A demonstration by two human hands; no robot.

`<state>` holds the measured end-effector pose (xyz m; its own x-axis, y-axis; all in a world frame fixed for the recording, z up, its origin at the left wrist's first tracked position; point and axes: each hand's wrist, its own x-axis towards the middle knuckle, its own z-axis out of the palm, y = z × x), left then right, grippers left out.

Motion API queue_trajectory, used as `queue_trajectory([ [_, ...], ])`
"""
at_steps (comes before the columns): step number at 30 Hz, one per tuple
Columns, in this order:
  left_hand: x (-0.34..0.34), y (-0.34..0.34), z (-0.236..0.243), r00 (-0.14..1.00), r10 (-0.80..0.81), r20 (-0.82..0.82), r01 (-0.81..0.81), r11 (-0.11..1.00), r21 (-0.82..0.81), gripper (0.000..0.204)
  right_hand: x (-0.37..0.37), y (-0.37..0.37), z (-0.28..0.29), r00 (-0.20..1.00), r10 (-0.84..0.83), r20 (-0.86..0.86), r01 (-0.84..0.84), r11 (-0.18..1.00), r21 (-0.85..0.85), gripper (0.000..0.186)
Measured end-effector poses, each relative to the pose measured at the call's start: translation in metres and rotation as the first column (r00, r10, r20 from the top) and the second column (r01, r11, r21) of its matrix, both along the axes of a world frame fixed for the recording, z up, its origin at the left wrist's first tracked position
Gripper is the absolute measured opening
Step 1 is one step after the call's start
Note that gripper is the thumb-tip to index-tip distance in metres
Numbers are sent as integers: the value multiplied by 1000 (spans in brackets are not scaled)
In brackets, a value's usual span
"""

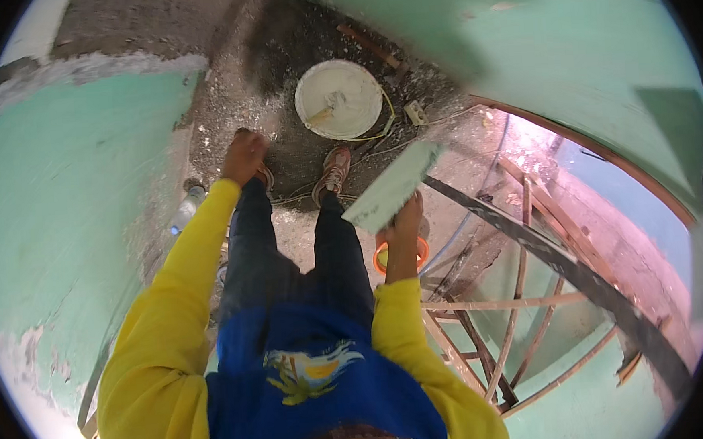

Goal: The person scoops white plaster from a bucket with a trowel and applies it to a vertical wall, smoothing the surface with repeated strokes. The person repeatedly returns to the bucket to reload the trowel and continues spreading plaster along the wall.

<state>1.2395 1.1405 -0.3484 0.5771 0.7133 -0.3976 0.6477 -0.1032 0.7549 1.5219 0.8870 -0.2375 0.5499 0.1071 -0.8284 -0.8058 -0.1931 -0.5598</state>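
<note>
Left hand (245,158): left of centre, in front of the left leg in view; arm stretched far and slightly right, yellow sleeve (181,258) down to the wrist; fingers blurred and seemingly curled, whether pressed together cannot be told; nothing visible held.

Right hand (405,218): right of centre, nearer than the left; bare forearm pointing far, sleeve (397,309) ending below the elbow or along the forearm, which cannot be told; fingers closed behind the blade (394,186), grip partly hidden by it.

Blade: one, flat, oblong, pale, with grey smears on its near edge; raised in front of the right hand, right of the right shoe (334,172); long axis slanting from near left to far right, broad face turned up toward the view.

Surroundings: bucket (300,110) of white paste (350,87), far centre, a stick (319,117) lying in it; socket box (415,112), just right of the bucket; orange pail (424,254), beyond the right sleeve, partly hidden by the forearm; bottle (190,205), left, by the green wall (75,180); dark beam (547,260), right, slanting nearer toward the right.
</note>
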Motion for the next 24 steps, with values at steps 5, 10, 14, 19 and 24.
queue_trajectory([
  [5,200,-11,-161,853,-222,-473,375,890,259,33,7,-72,-118,988,-149,-49,154,979,136,34],
  [10,232,-31,-243,468,-437,-768,666,746,-18,33,-33,-78,-128,949,-273,-160,291,952,100,32],
  [14,222,-39,-291,576,-342,-742,450,891,-61,31,-41,-84,-132,939,-264,-223,283,957,60,31],
  [19,209,-27,-277,892,-234,-388,-48,802,-595,31,-43,-85,-138,927,-319,-195,336,940,60,37],
  [24,228,-16,-277,968,8,-251,-182,709,-682,31,-39,-94,-149,955,-248,-164,270,954,130,44],
])
